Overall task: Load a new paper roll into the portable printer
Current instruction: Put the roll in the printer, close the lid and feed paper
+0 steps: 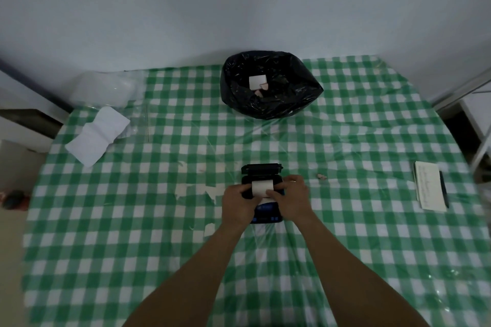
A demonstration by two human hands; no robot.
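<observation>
- The left hand (237, 202) grips the left side of the printer (265, 195), its thumb bent onto the left end of the paper roll (262, 187); the fingers are closed on the printer's body
- The right hand (292, 198) clasps the right side of the printer, its fingertips pinched on the loose end of paper at the front of the roll
- The white roll sits in the open compartment of the black printer; the lid (261, 169) stands tipped back on the far side
- The printer rests on the green checked tablecloth (132, 220), near the middle of the table
- Beyond it stands a bin lined with a black bag (269, 85), scraps of paper inside; folded white paper (97, 137) lies far left; a notepad (430, 190) with a pen (443, 188) beside it lies far right
</observation>
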